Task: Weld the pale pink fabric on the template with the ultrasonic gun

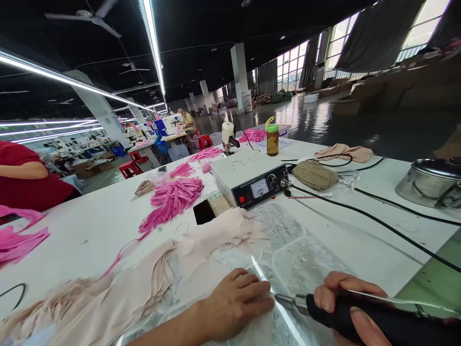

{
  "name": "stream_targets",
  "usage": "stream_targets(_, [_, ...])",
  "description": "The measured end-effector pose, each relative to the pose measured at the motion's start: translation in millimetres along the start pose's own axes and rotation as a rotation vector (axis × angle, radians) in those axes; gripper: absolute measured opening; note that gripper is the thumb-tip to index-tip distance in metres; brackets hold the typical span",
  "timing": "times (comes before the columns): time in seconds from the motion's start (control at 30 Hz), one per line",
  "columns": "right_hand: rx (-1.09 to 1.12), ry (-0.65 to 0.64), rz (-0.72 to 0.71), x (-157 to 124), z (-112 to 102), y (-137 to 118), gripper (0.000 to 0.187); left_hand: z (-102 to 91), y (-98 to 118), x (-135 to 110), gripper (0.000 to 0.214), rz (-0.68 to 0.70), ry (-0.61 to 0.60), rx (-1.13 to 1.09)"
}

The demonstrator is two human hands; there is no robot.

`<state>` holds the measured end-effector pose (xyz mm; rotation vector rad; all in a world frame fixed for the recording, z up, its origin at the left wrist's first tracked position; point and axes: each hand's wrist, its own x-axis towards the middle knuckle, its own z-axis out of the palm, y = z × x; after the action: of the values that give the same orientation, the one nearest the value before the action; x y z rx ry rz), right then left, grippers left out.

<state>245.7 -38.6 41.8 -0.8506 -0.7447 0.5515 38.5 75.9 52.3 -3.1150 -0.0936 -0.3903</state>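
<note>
Partly behind blk tool (403,324), R hand (355,284)

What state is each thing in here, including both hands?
Left hand: fingers extended, resting over beige fabric
Right hand: closed around the black-handled tool
Black-handled tool: held, tip near left fingertips
Beige fabric: layered, partly rumpled
Phone: screen dark
Control box: cable connected at front
Bottle: upright, green lid on
Pink strips: loosely heaped

Matt cloth pieces (216,235); shiny metal tool tip (292,302).
</note>
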Motion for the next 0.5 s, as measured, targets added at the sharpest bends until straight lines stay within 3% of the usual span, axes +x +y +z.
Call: stream_targets(0.5, [-0.084,0.036,-0.036,2.9,4.7,-0.3,0.018,-4.2,-0.8,-1.4,0.021,0.102,0.05,-0.091])
